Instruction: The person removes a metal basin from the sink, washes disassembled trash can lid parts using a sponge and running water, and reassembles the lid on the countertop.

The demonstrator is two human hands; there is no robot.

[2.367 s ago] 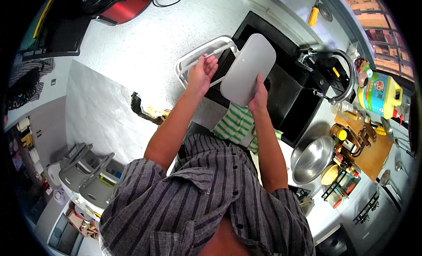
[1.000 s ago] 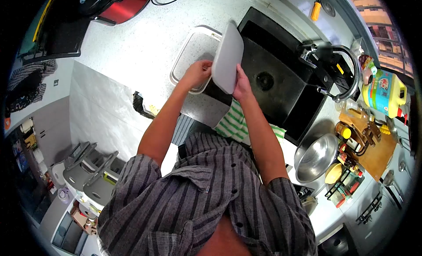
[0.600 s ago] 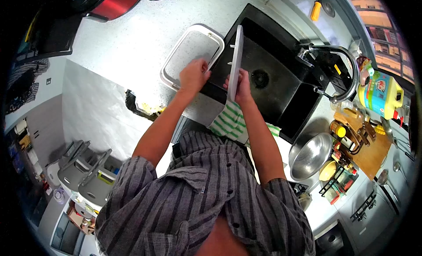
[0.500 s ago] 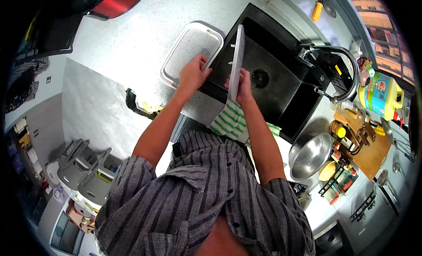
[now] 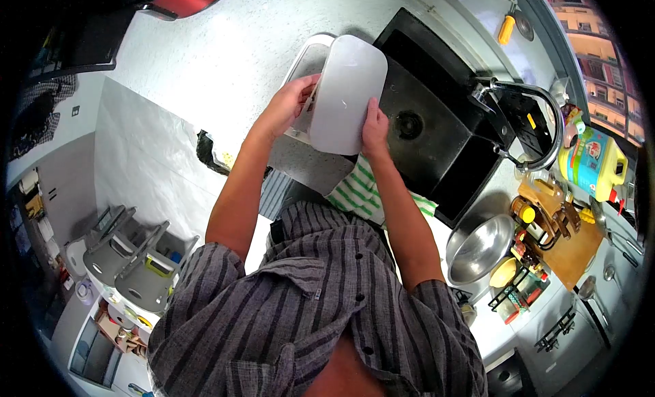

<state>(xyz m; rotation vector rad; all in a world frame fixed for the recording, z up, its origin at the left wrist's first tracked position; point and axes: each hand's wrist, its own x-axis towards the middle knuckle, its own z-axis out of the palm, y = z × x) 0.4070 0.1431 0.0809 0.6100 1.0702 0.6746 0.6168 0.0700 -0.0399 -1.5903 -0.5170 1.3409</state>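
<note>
A flat light-grey panel (image 5: pixel 349 90) with rounded corners is tilted over the left rim of the sink, its smooth face up. My right hand (image 5: pixel 374 127) grips its right edge, thumb on top. My left hand (image 5: pixel 290 105) is closed at the panel's left edge, fingertips partly hidden beneath it. Behind the panel, a white-rimmed rounded tray (image 5: pixel 298 63) rests on the counter, largely covered. Below my right hand, a green-and-white striped cloth (image 5: pixel 359 191) hangs over the counter's front edge.
The black sink (image 5: pixel 426 90) with its chrome faucet (image 5: pixel 556 117) lies to the right. Further right are a steel bowl (image 5: pixel 481 249), a yellow detergent jug (image 5: pixel 595 162) and a wooden board (image 5: pixel 576 250). A red appliance (image 5: pixel 187 0) stands at the upper left of the counter (image 5: pixel 205 63).
The panel has turned from edge-on to face-up and moved left over the tray. My left hand has moved up to the panel's left edge; my right hand still holds it.
</note>
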